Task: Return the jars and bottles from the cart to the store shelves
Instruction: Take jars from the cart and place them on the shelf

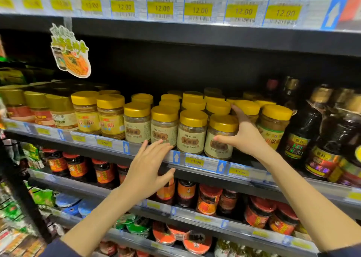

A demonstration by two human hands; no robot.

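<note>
The jars (192, 132) have golden-yellow lids and beige labels with brown panels, the price tags (160, 8) are yellow on blue-edged strips, the sauce bottles (300, 131) are near-black with gold caps, and the lower-shelf jars (76, 166) carry red-orange labels.

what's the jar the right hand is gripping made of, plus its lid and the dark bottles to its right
Jar: clear and glossy, plastic or glass; brown paste shows through. Lid: smooth gold, likely plastic with a metallic sheen. Dark bottles: glossy, probably plastic, given the ribbed moulded sides.
</note>
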